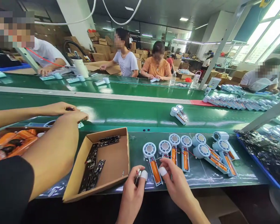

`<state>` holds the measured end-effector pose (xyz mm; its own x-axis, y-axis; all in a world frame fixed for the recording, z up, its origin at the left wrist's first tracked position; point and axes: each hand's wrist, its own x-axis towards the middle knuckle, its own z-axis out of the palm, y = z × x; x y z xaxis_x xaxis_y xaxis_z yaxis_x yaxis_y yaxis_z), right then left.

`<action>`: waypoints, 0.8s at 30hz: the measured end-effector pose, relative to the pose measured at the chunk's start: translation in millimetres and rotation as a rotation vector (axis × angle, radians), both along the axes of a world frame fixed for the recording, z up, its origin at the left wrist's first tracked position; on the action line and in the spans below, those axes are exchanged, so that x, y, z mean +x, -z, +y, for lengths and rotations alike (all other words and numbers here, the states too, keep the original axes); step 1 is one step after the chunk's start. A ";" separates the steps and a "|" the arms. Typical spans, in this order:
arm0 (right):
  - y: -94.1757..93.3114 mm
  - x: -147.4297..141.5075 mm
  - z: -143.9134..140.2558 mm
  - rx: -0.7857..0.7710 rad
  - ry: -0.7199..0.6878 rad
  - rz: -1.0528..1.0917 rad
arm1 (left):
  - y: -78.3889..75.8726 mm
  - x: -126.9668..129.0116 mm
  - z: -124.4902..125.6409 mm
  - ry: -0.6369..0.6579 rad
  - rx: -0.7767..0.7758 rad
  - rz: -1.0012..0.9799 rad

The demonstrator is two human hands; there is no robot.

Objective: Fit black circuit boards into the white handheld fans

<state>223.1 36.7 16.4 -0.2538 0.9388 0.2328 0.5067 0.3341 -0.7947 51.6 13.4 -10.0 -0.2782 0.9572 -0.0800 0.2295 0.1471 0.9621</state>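
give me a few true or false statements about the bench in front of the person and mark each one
1. The left hand pinches a small flat part between its fingers. True.
2. The cardboard box is packed full to the brim. False: it holds only a few black circuit boards, with much bare bottom showing.
3. A row of handheld fan assemblies with orange batteries lies on the bench. True.
4. The right hand rests inside the cardboard box. False: it is right of the box, at the nearest fan assembly.
5. The conveyor belt is red. False: it is green.
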 end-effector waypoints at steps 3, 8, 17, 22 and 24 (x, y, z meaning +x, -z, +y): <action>5.5 12.1 -1.3 0.036 0.116 -0.032 | 3.0 4.0 6.2 0.007 0.082 0.087; -3.0 17.3 -4.9 0.157 0.139 -0.174 | 6.5 12.1 23.8 0.015 0.289 0.187; -13.0 -20.5 10.2 0.187 -0.173 -0.322 | -3.5 8.8 16.2 -0.010 0.037 -0.104; -2.3 -16.8 11.1 0.372 -0.234 -0.377 | 6.1 1.6 2.2 0.022 -0.060 -0.143; 0.2 -15.3 9.5 0.421 -0.214 -0.371 | 13.6 -3.3 -6.3 0.025 -0.069 -0.128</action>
